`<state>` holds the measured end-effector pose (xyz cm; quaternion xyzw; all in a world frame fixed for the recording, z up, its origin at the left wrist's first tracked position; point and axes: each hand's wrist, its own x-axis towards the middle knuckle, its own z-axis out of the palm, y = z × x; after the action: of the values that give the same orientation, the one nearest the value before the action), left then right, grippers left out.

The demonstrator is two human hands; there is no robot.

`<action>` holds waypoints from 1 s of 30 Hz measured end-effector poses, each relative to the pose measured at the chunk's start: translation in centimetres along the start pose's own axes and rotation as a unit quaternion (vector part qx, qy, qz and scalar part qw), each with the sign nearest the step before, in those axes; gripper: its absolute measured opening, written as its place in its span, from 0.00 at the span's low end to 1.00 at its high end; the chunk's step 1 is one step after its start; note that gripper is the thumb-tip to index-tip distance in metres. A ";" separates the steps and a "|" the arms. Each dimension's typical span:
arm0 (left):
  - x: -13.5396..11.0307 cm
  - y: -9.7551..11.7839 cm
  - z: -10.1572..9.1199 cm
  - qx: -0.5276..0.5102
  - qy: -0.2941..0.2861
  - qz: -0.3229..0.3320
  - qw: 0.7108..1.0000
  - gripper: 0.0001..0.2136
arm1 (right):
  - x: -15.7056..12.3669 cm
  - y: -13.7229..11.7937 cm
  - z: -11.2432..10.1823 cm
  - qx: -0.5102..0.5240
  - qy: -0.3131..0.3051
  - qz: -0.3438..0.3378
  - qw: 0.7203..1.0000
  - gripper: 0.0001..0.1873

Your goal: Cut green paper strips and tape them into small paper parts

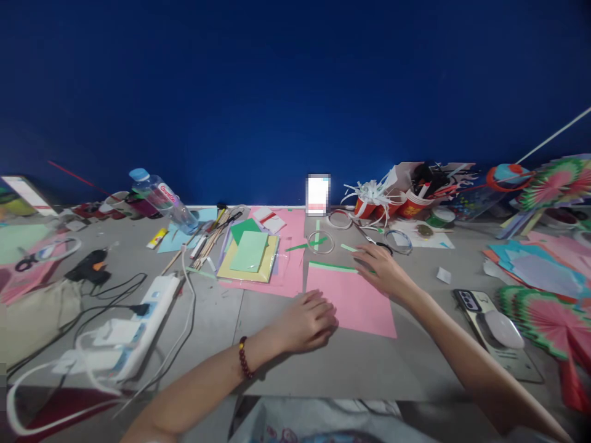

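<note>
A pink sheet of paper [355, 301] lies on the grey table, with a green and pale-green strip [332, 265] along its far edge. My left hand [310, 320], with a dark red bead bracelet [244, 358] at the wrist, rests at the sheet's left edge. Its fingers are curled together, and whatever may be under them is hidden. My right hand [381, 269] reaches over the far right part of the sheet, fingers stretched out at the strip's right end. Just beyond it are a pair of scissors [384, 247] and a roll of clear tape [398, 242].
Left are a packet of coloured paper [248, 251], wooden sticks [212, 234], a tilted bottle [166, 200] and a power strip [150, 320] with cables. Red paper cups [415, 204] stand at the back. A phone [496, 344] bearing a white mouse [503, 329] and paper fans [547, 326] lie right.
</note>
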<state>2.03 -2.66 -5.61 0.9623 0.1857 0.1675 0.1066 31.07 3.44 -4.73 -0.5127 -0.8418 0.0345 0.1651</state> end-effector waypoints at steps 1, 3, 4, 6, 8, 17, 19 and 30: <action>0.0 0.0 0.0 0.005 -0.010 0.006 1.000 0.11 | 1.1 -0.6 -0.1 0.016 0.001 -0.017 1.000 0.18; 0.0 0.0 -0.2 0.004 -0.031 0.016 0.999 0.12 | 3.6 -2.0 0.0 0.044 -0.004 -0.046 0.998 0.16; 0.0 0.0 -0.3 0.002 -0.039 0.016 0.999 0.13 | 4.8 -2.7 0.1 0.060 -0.010 -0.060 0.996 0.16; 0.1 0.1 -0.4 0.000 -0.047 0.014 0.999 0.15 | 7.3 -4.2 0.5 0.094 -0.024 -0.088 0.991 0.15; 0.1 0.1 -0.6 0.000 -0.052 0.016 0.999 0.17 | 9.6 -5.5 1.1 0.109 -0.047 -0.112 0.987 0.15; 0.1 -0.1 -0.1 -0.007 -0.043 0.016 0.999 0.19 | 13.3 -6.9 3.7 -0.009 -0.107 -0.057 0.993 0.14; 0.1 -0.1 0.0 -0.011 -0.043 0.015 0.999 0.18 | 13.0 -6.7 3.3 -0.022 -0.112 -0.046 0.992 0.17; 0.2 0.0 -0.4 -0.016 -0.050 0.008 0.999 0.18 | 12.5 -6.6 1.8 0.028 -0.107 -0.032 0.993 0.08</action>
<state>2.05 -2.56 -5.20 0.9692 0.1693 0.1229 0.1298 19.65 11.48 -1.94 -0.4743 -0.8692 0.1071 0.0896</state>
